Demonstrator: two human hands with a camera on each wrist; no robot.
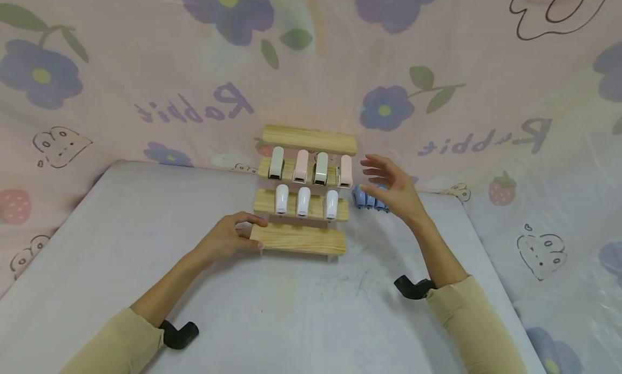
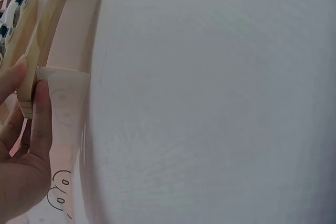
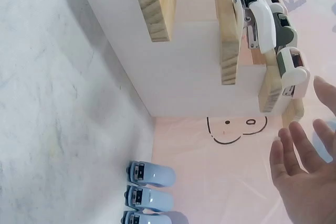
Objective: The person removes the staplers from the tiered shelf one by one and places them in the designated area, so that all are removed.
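A tiered wooden display rack [image 1: 298, 239] holds small staplers. My left hand [image 1: 230, 235] pinches the left end of its lowest board, the thumb and fingers on opposite faces of the wood [image 2: 39, 51]. Three white staplers [image 1: 303, 202] sit on the tier above. On the tier behind them, pink staplers [image 1: 345, 170] alternate with grey-green staplers [image 1: 277, 162]. My right hand [image 1: 392, 188], fingers loosely bent and holding nothing, hovers just right of the end pink stapler. In the right wrist view, a gap shows between the fingers [image 3: 302, 150] and the rack.
Several blue staplers [image 1: 369, 197] stand in a row on the white table [image 1: 218, 309], right of the rack and partly behind my right hand. The rack's topmost board [image 1: 310, 140] is bare. A patterned sheet [image 1: 311, 55] hangs close behind the rack.
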